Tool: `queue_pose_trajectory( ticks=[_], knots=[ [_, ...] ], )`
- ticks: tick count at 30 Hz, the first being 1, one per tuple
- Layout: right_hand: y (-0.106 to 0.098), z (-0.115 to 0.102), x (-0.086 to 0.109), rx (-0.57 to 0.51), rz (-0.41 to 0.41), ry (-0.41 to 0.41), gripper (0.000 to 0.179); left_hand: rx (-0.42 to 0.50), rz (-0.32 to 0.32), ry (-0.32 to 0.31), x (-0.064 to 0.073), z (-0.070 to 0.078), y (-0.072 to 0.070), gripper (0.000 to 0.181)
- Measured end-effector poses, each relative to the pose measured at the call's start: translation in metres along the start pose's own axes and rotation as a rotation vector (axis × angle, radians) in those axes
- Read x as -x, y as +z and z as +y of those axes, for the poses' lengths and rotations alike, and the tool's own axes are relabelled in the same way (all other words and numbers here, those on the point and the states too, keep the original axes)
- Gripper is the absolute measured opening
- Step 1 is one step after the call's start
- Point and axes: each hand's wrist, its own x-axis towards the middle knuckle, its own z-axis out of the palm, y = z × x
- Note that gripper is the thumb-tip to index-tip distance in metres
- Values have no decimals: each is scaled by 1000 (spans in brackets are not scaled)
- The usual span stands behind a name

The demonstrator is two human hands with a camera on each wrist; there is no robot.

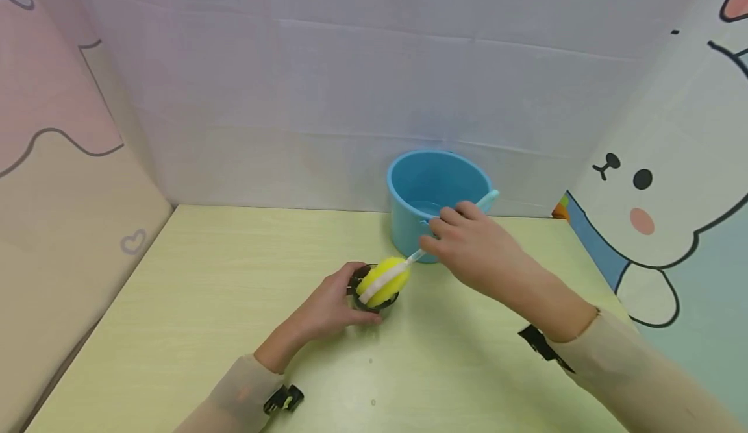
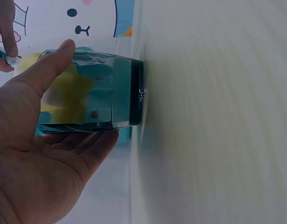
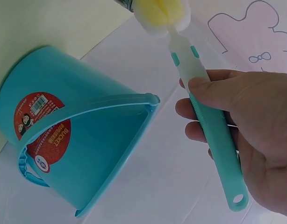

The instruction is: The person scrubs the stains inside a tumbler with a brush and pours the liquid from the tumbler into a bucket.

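Note:
My left hand (image 1: 332,304) grips a clear, dark-tinted cup (image 2: 104,95), thumb on one side and fingers on the other. The cup's base is at the table surface. In my right hand (image 1: 485,251) is a sponge bottle brush, its turquoise and white handle (image 3: 213,135) between the thumb and curled fingers. The brush's yellow and white sponge head (image 1: 383,282) sits partly in the cup's mouth, tilted. Yellow shows through the cup wall in the left wrist view. How deep the sponge reaches is hard to see.
Behind the cup, close to the back wall, stands a light-blue bucket (image 1: 403,222) with a handle and a red label (image 3: 43,130). The pale wooden table (image 1: 234,258) meets a white sheet (image 1: 263,95) at the back. Cartoon-printed sheets hang on both sides.

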Motion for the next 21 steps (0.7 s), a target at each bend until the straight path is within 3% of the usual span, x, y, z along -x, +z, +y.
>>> queue_pose_trajectory(
  ticks=[10,21],
  knots=[
    [-4,-5,-17,88,24,-77,23,8,-1,21,-3,-1,2,92],
    [1,-11,-32,109,26,-133,17,27,-3,25,-3,0,3,91]
  ],
)
